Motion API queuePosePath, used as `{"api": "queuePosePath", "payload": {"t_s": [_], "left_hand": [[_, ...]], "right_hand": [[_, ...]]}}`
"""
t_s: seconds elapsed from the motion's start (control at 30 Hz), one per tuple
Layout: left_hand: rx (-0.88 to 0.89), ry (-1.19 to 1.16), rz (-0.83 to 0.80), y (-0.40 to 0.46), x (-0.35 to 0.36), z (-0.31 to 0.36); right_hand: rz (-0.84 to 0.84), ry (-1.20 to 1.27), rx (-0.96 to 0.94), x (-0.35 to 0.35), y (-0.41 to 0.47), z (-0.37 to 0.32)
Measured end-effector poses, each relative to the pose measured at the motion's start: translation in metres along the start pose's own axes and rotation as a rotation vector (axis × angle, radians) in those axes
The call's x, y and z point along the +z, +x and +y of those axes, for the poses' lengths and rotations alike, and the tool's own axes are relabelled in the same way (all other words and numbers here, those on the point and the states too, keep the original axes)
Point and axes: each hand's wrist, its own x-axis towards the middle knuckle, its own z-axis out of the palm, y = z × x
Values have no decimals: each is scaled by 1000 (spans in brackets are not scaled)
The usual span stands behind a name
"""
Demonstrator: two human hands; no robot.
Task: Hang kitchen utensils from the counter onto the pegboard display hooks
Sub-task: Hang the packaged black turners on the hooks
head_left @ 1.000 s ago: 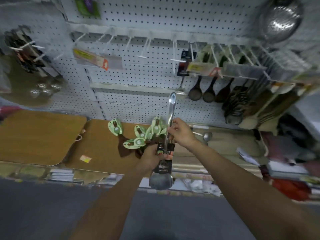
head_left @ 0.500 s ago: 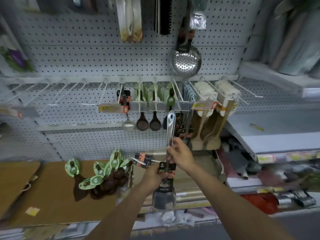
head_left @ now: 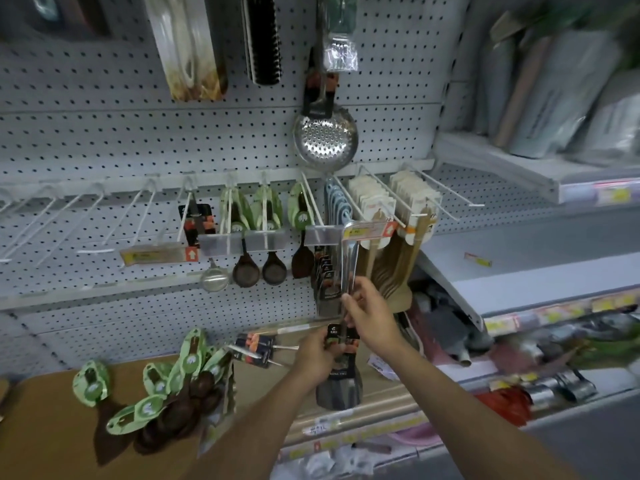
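A steel spatula [head_left: 347, 271] is held upright before the pegboard [head_left: 104, 133]: its handle is pinched by the right hand [head_left: 372, 315], its label gripped by the left hand [head_left: 317, 351], presumably so the handle's end can be guided onto a hook [head_left: 341, 199]. More utensils [head_left: 166, 393] are left on the worktop [head_left: 45, 445].

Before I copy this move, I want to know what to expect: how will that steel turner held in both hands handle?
The steel turner looks rigid: its polished handle stands straight between the right hand and left hand. The shiny metal is probably slippery. Its broad blade hangs lowest, so it is likely bottom-heavy and may swing.
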Motion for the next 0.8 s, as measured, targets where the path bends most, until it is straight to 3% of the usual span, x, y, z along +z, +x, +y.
{"api": "queuePosePath", "payload": {"t_s": [0.5, 0.8], "left_hand": [[-21, 6, 47, 17, 27, -1], [-6, 94, 86, 23, 39, -13]], "right_hand": [[4, -30, -72, -17, 7, 13], [-33, -53, -8, -21, 9, 24]]}}
